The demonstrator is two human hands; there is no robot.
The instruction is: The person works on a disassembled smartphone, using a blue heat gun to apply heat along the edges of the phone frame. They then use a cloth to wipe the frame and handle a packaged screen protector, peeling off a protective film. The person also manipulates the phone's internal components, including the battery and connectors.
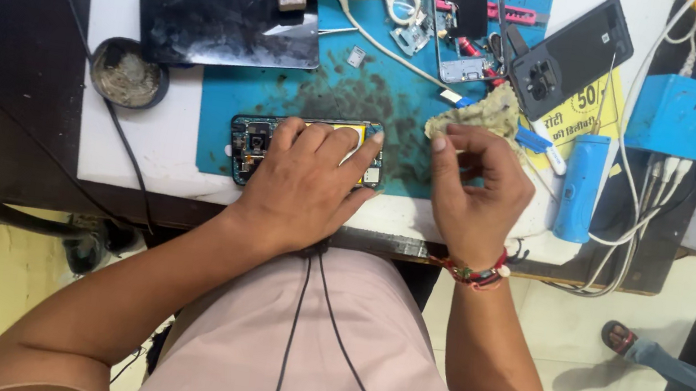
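My left hand [311,177] lies flat over an opened phone body [252,142] on the blue work mat [233,107], its fingers covering most of the phone's middle and right end. The circuit board and camera end show at the left. My right hand [474,186] hovers just right of the phone with fingers curled; the fingertips touch a crumpled beige cloth [484,115] on the mat. Whether it pinches something small I cannot tell.
A black phone screen [228,26] lies at the mat's upper left, beside a round grey dish [129,74]. Another opened phone [466,21], a dark back cover [572,56], a blue cylinder [582,188], a blue box [675,114] and white cables sit right. Another person's sandalled feet [623,379] stand lower right.
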